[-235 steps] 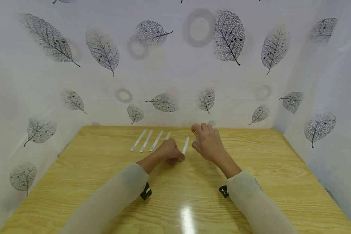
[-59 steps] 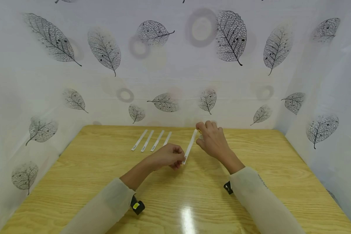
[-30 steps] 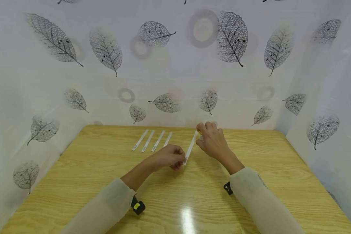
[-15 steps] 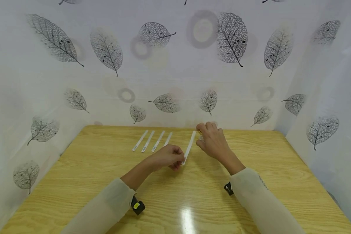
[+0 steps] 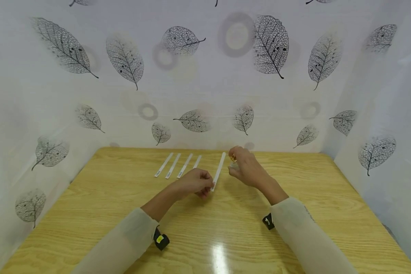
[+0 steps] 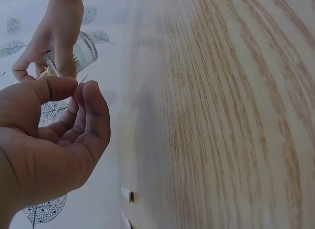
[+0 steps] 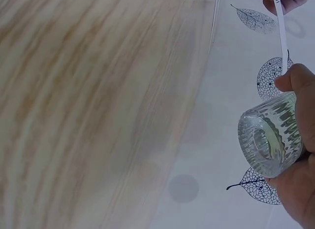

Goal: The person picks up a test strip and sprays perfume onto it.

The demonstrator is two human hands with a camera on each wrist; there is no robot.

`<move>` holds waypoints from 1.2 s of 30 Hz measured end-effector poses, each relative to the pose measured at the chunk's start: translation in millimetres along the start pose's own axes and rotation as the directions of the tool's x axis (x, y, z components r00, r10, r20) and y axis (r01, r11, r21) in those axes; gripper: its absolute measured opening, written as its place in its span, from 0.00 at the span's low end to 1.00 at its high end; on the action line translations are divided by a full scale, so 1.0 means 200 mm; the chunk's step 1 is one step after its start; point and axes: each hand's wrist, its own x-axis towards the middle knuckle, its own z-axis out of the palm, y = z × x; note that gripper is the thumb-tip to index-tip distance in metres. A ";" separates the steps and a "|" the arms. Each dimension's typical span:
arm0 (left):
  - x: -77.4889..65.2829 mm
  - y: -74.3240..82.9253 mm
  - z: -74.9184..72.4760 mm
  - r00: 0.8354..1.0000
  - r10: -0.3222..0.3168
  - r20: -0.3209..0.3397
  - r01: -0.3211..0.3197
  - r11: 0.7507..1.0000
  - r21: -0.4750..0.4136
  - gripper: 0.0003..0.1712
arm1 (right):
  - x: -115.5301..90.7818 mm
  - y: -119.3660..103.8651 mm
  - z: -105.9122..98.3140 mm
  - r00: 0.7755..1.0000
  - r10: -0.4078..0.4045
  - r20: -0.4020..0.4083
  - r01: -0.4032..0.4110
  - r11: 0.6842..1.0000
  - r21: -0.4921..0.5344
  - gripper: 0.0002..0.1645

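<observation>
My left hand (image 5: 193,182) pinches the near, printed end of a white paper test strip (image 5: 220,168) between thumb and fingertip. The strip slants up and away from that hand, raised over the table. Just to its right, my right hand (image 5: 249,168) grips a ribbed clear glass perfume bottle (image 7: 269,135). Greenish marks show through its glass, and the thick base faces the right wrist camera. A gold-coloured top (image 5: 233,157) shows under the index finger in the head view. The strip's far end is close to the bottle, a small gap apart; fingers cover much of the bottle.
Several more white test strips (image 5: 163,164) lie side by side on the wooden table (image 5: 294,213), left of the hands. My left hand partly covers the rightmost one. A leaf-patterned white curtain (image 5: 205,83) stands behind the table and along both sides.
The test strip's far end has swung left, away from the bottle, and my left hand has shifted slightly left. My right hand has dipped a little with the perfume bottle.
</observation>
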 end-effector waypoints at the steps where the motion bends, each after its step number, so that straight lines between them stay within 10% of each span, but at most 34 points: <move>1: 0.00 0.00 0.00 1.000 -0.003 -0.004 0.003 1.000 0.000 0.08 | 0.00 0.00 0.00 1.000 0.014 0.007 -0.014 1.000 0.016 0.22; 36: 0.18 -0.06 -0.11 0.976 -0.127 -0.175 0.128 0.992 -0.002 0.06 | 0.09 0.13 0.08 0.966 0.223 0.132 -0.257 0.898 0.358 0.29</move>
